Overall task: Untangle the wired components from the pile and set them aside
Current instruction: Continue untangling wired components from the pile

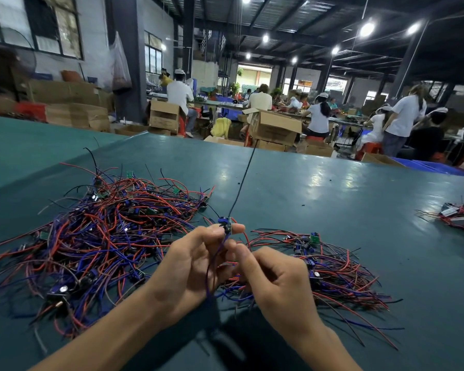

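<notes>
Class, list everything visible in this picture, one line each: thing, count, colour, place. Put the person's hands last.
tangled pile: one, red, blue and black wires, table left.
smaller pile: one, same colours, right of the hands.
small heap: one, red and black, far right edge.
held component: one, blue, black wire rising, between the hands.
table: one, dark green, foreground.
cardboard boxes: several, brown, behind the table.
workers: several, mostly white tops, background.
ceiling lamps: several, white, overhead.
left hand: pinches the held component.
right hand: pinches its wires below.
</notes>
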Demonstrator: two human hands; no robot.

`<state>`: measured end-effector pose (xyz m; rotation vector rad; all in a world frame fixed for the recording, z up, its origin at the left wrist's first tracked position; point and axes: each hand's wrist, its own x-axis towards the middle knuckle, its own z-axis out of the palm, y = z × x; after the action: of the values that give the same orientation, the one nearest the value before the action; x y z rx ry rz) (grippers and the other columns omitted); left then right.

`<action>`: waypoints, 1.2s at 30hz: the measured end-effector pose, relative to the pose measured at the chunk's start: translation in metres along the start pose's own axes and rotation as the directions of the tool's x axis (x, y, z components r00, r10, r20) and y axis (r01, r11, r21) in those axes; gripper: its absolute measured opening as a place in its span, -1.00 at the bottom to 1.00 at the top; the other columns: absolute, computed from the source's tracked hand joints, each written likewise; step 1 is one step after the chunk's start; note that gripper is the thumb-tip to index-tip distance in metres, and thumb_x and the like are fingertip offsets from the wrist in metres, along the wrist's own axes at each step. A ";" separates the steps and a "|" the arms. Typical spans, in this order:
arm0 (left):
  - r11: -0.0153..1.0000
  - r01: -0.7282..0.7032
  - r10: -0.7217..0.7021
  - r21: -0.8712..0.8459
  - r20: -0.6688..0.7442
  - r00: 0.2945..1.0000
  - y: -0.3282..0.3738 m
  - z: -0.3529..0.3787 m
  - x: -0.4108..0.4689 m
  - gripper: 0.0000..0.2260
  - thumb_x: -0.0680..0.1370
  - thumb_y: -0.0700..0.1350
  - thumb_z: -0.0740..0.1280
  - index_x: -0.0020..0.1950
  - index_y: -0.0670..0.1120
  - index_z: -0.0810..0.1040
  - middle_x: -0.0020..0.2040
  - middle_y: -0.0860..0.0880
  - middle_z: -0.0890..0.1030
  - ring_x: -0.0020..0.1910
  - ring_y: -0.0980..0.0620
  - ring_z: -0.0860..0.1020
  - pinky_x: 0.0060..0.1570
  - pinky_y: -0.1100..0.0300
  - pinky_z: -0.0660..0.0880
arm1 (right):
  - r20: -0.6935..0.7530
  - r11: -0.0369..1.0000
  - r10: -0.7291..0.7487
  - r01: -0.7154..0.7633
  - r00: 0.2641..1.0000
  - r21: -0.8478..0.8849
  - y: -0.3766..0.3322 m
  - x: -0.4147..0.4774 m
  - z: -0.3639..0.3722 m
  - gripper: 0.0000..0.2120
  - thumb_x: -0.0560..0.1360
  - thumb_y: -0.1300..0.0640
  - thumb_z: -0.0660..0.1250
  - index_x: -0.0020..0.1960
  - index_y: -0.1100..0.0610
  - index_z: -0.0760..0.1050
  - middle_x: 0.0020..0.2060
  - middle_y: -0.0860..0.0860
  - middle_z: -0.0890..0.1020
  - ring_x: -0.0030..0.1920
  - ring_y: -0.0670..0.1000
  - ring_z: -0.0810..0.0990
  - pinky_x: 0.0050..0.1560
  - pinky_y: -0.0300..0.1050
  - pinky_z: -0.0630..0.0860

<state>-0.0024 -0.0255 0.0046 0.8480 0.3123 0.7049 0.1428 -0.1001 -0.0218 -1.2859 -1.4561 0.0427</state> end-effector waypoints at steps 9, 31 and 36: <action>0.994 -0.011 0.012 0.110 -0.005 1.000 -0.012 0.002 0.002 -0.66 0.54 0.10 0.34 0.14 -0.08 0.71 0.04 -0.05 0.67 -0.02 0.02 0.64 0.06 0.08 0.57 | 0.156 0.963 0.162 -0.191 0.974 0.191 -0.012 -0.002 0.014 -0.76 0.56 -0.07 0.43 -0.13 0.08 0.72 -0.33 -0.01 0.68 -0.33 -0.13 0.55 -0.32 -0.08 0.46; 0.932 -0.235 0.263 0.275 -0.069 0.962 -0.025 -0.010 0.006 -0.62 0.54 0.13 0.40 0.07 -0.18 0.69 -0.29 -0.36 0.49 -0.58 0.01 0.34 -0.56 0.23 0.40 | 0.448 0.768 0.225 -0.441 0.865 0.465 -0.020 0.001 0.011 -0.67 0.65 0.04 0.19 -0.20 0.20 0.52 -0.31 0.12 0.67 -0.31 0.10 0.62 -0.17 0.04 0.61; 0.924 -0.325 0.361 0.202 -0.181 0.915 -0.016 -0.013 0.012 -0.69 0.50 0.01 0.34 -0.04 -0.21 0.72 -0.05 -0.24 0.71 -0.12 -0.02 0.69 -0.20 0.25 0.60 | 0.516 0.831 0.189 -0.416 0.836 0.369 -0.027 -0.001 0.009 -0.67 0.67 0.08 0.18 -0.18 0.23 0.52 -0.30 0.12 0.68 -0.31 0.15 0.63 -0.16 0.14 0.58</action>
<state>0.0071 -0.0171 -0.0157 1.0020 0.4259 1.1178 0.1185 -0.1061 -0.0087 -1.1279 -1.4801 0.9326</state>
